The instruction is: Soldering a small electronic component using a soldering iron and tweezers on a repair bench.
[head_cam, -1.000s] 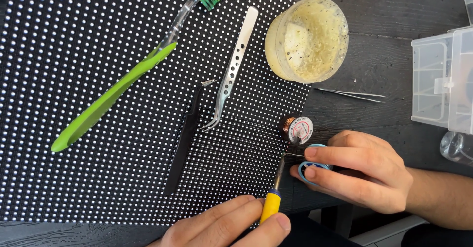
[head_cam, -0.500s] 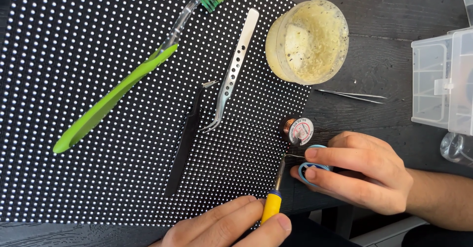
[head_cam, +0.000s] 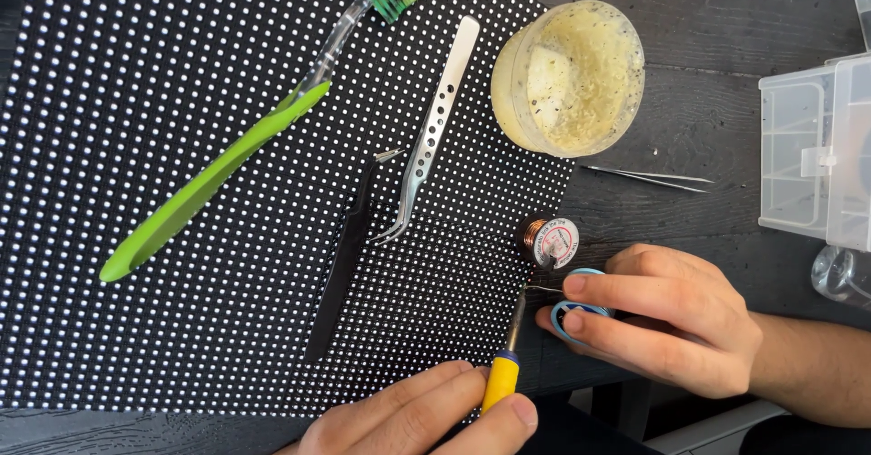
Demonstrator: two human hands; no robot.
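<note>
— What sort of place?
— An electronics repair bench: a dotted LED panel (head_cam: pixel 227 219) on a dark desk (head_cam: pixel 726 19), steel tweezers (head_cam: pixel 426 137), a soldering iron (head_cam: pixel 504 364), a compartment box (head_cam: pixel 812 156).

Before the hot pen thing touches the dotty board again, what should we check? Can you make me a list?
1. Left hand grips the soldering iron by its yellow handle: ok.
2. Iron tip meets the wire at the LED panel edge: ok.
3. Right hand holds the blue solder spool: ok.
4. Fingers away from the tip: ok.
5. Tip hot: cannot tell.
6. Tweezers and toothbrush lie apart from the work spot: ok.
</note>
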